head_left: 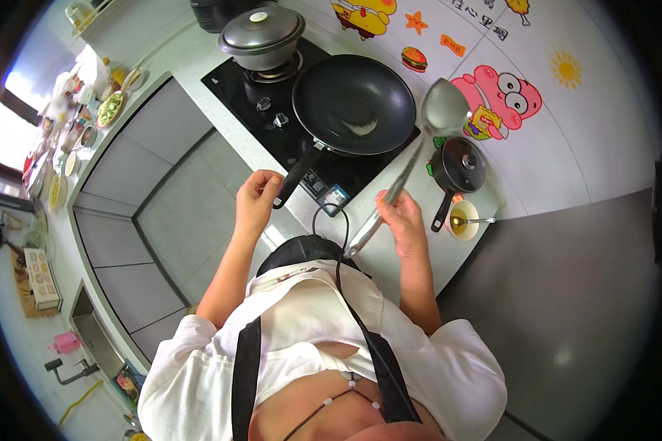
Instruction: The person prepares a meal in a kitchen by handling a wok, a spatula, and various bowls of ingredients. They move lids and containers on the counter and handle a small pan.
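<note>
While the right hand (pixel 401 224) closes thumb and fingers around the handle of a long metal spatula (pixel 444 106), the left hand (pixel 257 200) is curled at the handle end of a black frying pan (pixel 353 103); whether it pinches that handle or only rests against it, I cannot tell. The pan sits on the black cooktop (pixel 232 87), and the spatula slants over the tabletop (pixel 419 257), its blade beside the pan's right rim. Good handling would likely mean a firm left grip so the pan cannot swivel, and a relaxed wrist that tilts the blade clear of the lidded saucepan (pixel 460 165) and the wall (pixel 563 151).

Counted around the hands: one frying pan with a small pale patch inside, one spatula, one grey lidded pot (pixel 262 40) toward the cooktop's far left, two knobs (pixel 280 120), one black lidded saucepan, and one bowl (pixel 460 230) of yellowish liquid holding one spoon (pixel 482 220).
</note>
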A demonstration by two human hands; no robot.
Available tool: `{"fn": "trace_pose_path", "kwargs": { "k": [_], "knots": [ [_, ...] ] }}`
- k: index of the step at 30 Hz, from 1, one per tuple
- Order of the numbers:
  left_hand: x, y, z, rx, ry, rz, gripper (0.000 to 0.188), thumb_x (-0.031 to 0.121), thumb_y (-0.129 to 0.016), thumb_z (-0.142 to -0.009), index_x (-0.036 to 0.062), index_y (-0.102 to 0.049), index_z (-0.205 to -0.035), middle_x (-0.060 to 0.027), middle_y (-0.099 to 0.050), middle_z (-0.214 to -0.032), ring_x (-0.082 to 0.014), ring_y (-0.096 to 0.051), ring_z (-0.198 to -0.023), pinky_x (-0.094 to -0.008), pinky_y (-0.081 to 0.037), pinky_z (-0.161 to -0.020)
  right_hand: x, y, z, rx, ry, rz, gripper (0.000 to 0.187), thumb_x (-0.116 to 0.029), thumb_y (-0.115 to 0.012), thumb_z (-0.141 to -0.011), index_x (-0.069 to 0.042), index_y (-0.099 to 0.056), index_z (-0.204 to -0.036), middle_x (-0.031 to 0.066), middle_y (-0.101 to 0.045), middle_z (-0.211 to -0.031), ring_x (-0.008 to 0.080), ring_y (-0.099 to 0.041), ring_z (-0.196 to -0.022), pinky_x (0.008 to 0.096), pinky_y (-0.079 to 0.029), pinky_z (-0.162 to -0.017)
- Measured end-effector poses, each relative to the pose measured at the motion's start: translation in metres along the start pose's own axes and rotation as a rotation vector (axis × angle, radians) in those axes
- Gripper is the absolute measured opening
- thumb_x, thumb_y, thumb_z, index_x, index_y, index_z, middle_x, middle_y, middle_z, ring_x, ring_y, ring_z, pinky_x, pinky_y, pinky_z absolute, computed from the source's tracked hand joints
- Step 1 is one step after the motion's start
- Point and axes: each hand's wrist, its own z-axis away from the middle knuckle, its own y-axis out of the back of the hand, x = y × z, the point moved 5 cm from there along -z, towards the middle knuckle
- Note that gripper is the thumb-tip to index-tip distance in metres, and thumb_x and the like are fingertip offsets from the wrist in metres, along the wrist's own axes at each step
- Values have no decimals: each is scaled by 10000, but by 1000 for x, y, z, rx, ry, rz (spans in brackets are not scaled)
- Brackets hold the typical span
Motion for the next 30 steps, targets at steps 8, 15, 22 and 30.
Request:
{"fn": "trace_pose_path", "kwargs": {
  "k": [8, 15, 22, 30],
  "knots": [
    [-23, 42, 32, 71, 98, 158, 164, 171, -508, -855, 18, -558, -820, -18, -554, -743, -86, -505, -665, -216, -407, -594, 34, -84, -15, -229, -43, 142, 149, -131, -582, -803, -43, -473, -855, 25, -536, -739, 66, -494, -639, 195, -417, -609],
    [-50, 73, 50, 93, 170, 216, 250, 236, -477, -877, 22, -581, -800, -17, -553, -705, -86, -494, -607, -219, -405, -562, 75, -146, -10, -395, -108, 282, 301, -202, -387, -923, -8, -458, -1142, 35, -507, -638, 65, -421, -473, 184, -370, -451],
    [-78, 113, 75, 129, 310, 203, 302, 301, -479, -873, 30, -607, -903, 11, -525, -741, -73, -465, -636, -216, -394, -587, 94, -220, 19, -445, -24, 665, 530, -139, -384, -881, -38, -124, -1332, 105, -565, -635, 243, -542, -562, 343, -425, -551],
    [-97, 159, 96, 106, 430, 390, 250, 290, -568, -814, 48, -608, -857, 24, -513, -686, -71, -439, -625, -230, -364, -578, 117, -284, 50, -588, -72, 654, 582, -133, -376, -872, -12, -43, -1333, 108, -582, -626, 265, -559, -499, 370, -441, -522]
  ]
}}
